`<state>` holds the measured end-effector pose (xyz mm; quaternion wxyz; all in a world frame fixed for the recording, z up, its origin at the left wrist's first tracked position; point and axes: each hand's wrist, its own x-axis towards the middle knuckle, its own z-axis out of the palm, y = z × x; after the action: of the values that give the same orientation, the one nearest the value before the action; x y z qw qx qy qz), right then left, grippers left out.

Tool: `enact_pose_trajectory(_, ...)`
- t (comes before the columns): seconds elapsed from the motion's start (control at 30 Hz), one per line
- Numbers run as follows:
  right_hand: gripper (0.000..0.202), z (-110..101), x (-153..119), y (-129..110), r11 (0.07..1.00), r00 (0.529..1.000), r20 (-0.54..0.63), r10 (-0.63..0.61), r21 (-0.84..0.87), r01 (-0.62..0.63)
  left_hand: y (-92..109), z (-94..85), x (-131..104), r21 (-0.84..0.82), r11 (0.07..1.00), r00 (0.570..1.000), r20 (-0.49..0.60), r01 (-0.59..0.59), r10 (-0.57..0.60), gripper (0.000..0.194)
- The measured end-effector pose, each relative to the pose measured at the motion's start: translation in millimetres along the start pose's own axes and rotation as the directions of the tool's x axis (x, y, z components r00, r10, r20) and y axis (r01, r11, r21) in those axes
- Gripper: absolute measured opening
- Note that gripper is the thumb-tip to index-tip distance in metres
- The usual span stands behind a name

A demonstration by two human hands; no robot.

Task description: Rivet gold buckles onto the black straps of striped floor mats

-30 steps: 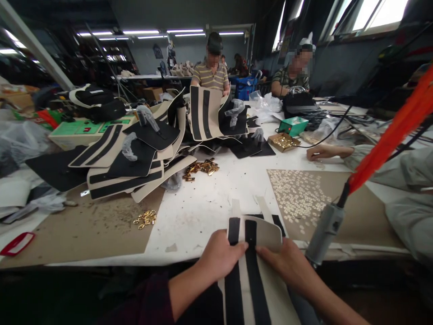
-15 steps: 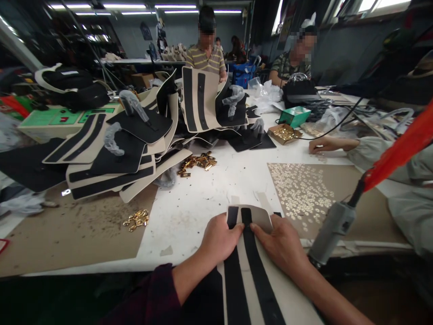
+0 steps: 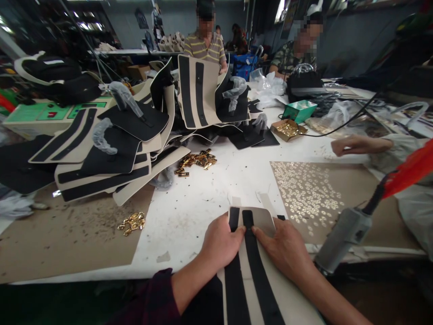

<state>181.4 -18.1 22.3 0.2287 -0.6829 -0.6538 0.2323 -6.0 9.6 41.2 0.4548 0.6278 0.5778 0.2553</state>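
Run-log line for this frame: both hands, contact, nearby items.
left hand: grips striped panel | right hand: grips same panel | contact: thumbs at black strip | nearby: grey tool, small gold rings

White-topped worktable (image 3: 216, 198), dark specks and pale scrap (image 3: 163, 257) toward near edge. Near left: brown sheet (image 3: 94, 248), strewn with dark bits, small heap of gold clasps (image 3: 131, 223) at its right side. Far left: untidy pile of cream-and-black panels (image 3: 101, 186), overlapping sheet's far part. Just right of pile: gold rectangular fittings (image 3: 201, 160), loose heap. Right: second brown sheet (image 3: 355, 178), small pale rings (image 3: 304, 189) spread over its left part. Far right: open carton (image 3: 282, 136) of gold pieces, teal box (image 3: 301, 112) just beyond, clear plastic bags (image 3: 270, 84) farther back.
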Motion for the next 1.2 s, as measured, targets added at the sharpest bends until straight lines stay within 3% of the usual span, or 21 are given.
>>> enact_pose_trajectory(0.37, 0.023, 3.0, 3.2, 0.9, 0.996, 1.0, -0.014, -0.011, -0.089, 0.009, -2.7, 1.2, 3.9, 0.04, 0.999, 1.0, 0.006, 0.029, -0.029, 0.013)
enact_pose_trajectory(0.47, 0.023, 3.7, 2.9, -0.2, 0.991, 1.0, -0.022, -0.016, -0.136, 0.013, -5.7, 4.3, -0.1, 0.164, 0.986, 0.997, -0.076, 0.026, -0.014, 0.032)
enact_pose_trajectory(0.53, 0.024, 3.9, 2.6, -0.8, 0.988, 1.0, -0.021, 0.003, -0.157, -0.006, -8.8, 6.1, -2.9, 0.298, 0.953, 0.973, -0.202, -0.048, 0.113, 0.064)
enact_pose_trajectory(0.6, 0.026, 3.9, 2.5, -0.6, 0.985, 0.999, -0.013, 0.034, -0.166, -0.036, -11.3, 6.7, -4.4, 0.445, 0.874, 0.908, -0.256, -0.195, 0.333, 0.083)
enact_pose_trajectory(0.63, 0.026, 4.1, 2.8, -0.2, 0.986, 0.999, -0.008, 0.045, -0.163, -0.045, -12.1, 6.6, -4.5, 0.497, 0.82, 0.875, -0.218, -0.282, 0.433, 0.082)
enact_pose_trajectory(0.7, 0.024, 4.8, 4.2, 0.5, 0.987, 0.999, 0.01, 0.047, -0.152, -0.045, -13.1, 6.3, -3.5, 0.515, 0.743, 0.839, -0.082, -0.427, 0.539, 0.06)
enact_pose_trajectory(0.77, 0.022, 5.9, 7.0, -0.2, 0.987, 0.999, 0.026, 0.045, -0.157, -0.04, -14.2, 6.7, -1.2, 0.468, 0.74, 0.839, 0.009, -0.484, 0.543, 0.037)
enact_pose_trajectory(0.87, 0.022, 5.5, 10.0, -5.8, 0.986, 0.998, 0.017, 0.053, -0.158, -0.05, -18.2, 8.7, 3.4, 0.419, 0.785, 0.863, -0.007, -0.456, 0.505, 0.026)
enact_pose_trajectory(0.97, 0.036, -4.1, -2.5, -12.6, 0.999, 0.994, -0.101, -0.043, 0.004, 0.044, -24.4, 10.3, 7.2, 0.396, 0.799, 0.865, -0.026, -0.452, 0.502, 0.027)
enact_pose_trajectory(1.07, 0.036, -27.6, -41.9, -5.9, 0.968, 0.935, -0.335, -0.115, 0.172, 0.181, -30.5, 10.5, 8.6, 0.373, 0.804, 0.859, -0.035, -0.462, 0.51, 0.025)
enact_pose_trajectory(1.13, 0.02, -49.7, -74.4, 13.5, 0.97, 0.887, -0.459, -0.047, 0.192, 0.151, -33.7, 10.4, 8.5, 0.361, 0.806, 0.854, -0.047, -0.469, 0.519, 0.024)
enact_pose_trajectory(1.2, 0.02, -72.2, -98.0, 43.9, 0.985, 0.843, -0.531, 0.092, 0.175, 0.002, -36.2, 10.7, 8.1, 0.351, 0.805, 0.847, -0.055, -0.479, 0.528, 0.024)
